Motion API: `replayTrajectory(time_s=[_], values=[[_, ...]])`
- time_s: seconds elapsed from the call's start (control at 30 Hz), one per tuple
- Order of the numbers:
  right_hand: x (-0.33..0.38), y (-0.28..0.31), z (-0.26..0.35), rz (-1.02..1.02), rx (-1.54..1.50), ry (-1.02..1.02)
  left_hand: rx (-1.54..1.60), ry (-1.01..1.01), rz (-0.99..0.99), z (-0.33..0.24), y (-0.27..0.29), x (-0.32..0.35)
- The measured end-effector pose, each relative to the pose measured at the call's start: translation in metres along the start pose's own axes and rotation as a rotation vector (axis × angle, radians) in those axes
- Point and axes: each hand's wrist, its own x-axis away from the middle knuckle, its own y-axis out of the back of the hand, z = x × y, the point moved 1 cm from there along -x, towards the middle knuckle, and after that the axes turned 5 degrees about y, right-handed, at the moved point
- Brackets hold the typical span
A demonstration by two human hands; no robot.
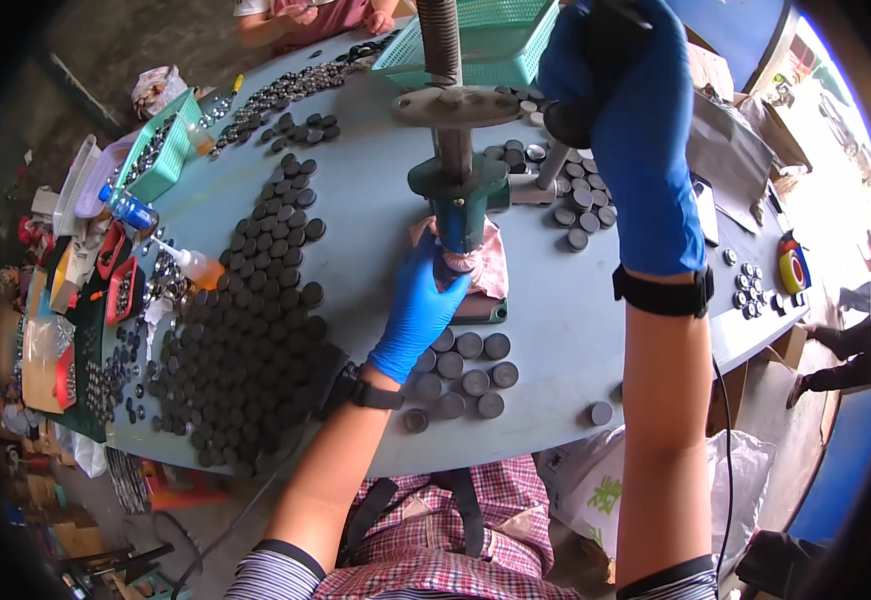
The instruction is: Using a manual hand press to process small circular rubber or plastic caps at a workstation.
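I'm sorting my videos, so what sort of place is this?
Probably an assembly workshop: there's a green lever press, many dark round pieces across the table, and a green basket of small metal parts.

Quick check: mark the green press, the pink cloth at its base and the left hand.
Green press (pixel 459 212): head view, on its green body.
Pink cloth (pixel 493 262): head view, on its right part.
Left hand (pixel 417 310): head view, on the blue glove's back.
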Motion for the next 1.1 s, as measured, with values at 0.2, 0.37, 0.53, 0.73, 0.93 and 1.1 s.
replayTrajectory(time_s=[0.2, 0.37, 0.53, 0.73, 0.93, 1.1], values=[[0.047, 0.015, -0.006, 0.354, 0.017, 0.300, 0.023, 0.045, 0.001, 0.017, -0.002, 0.011], [0.071, 0.029, -0.024, 0.477, 0.056, 0.545, -0.008, 0.033, 0.020, 0.005, -0.005, 0.007], [0.028, 0.020, -0.011, 0.291, -0.022, 0.193, -0.089, 0.000, -0.052, 0.024, -0.008, 0.002], [-0.042, 0.011, -0.011, -0.041, -0.023, 0.021, -0.092, 0.173, 0.027, -0.004, 0.026, 0.033], [-0.029, 0.033, -0.025, -0.183, 0.373, 0.424, 0.668, 0.446, 0.110, -0.051, 0.058, 0.078], [0.111, 0.032, -0.043, -0.295, 0.527, 0.466, 0.909, 0.485, 0.184, -0.062, 0.068, 0.107]])
